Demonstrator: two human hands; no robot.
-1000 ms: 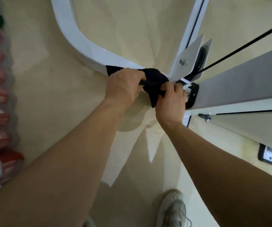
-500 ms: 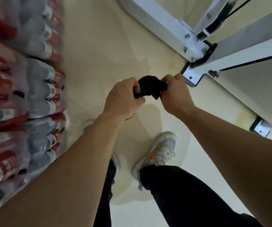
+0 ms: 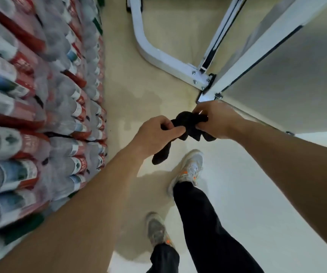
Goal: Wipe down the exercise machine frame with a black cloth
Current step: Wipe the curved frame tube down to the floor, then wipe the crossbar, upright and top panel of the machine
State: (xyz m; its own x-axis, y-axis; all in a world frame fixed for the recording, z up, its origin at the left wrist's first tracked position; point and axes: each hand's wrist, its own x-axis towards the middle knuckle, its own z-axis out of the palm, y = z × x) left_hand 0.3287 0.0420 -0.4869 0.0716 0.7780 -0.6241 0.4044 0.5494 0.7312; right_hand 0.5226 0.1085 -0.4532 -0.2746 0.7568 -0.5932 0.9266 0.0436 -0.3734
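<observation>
A bunched black cloth (image 3: 188, 125) hangs in the air between my two hands, above the floor. My left hand (image 3: 154, 134) grips its left part, and one end dangles below that hand. My right hand (image 3: 215, 119) pinches its right part with curled fingers. The white exercise machine frame (image 3: 158, 56) lies on the floor beyond my hands, curving up to the top of the view; its bolted joint (image 3: 200, 77) sits just above my right hand. Neither the cloth nor my hands touch the frame.
Wrapped packs of bottles with red labels (image 3: 40, 107) fill the left side. A white panel (image 3: 276, 46) with a black edge rises at the right. My feet in pale sneakers (image 3: 190, 168) stand on the beige floor below my hands.
My hands have come off the frame with the cloth and moved back from it. The view has swung left and down, showing the bottle packs and my legs.
</observation>
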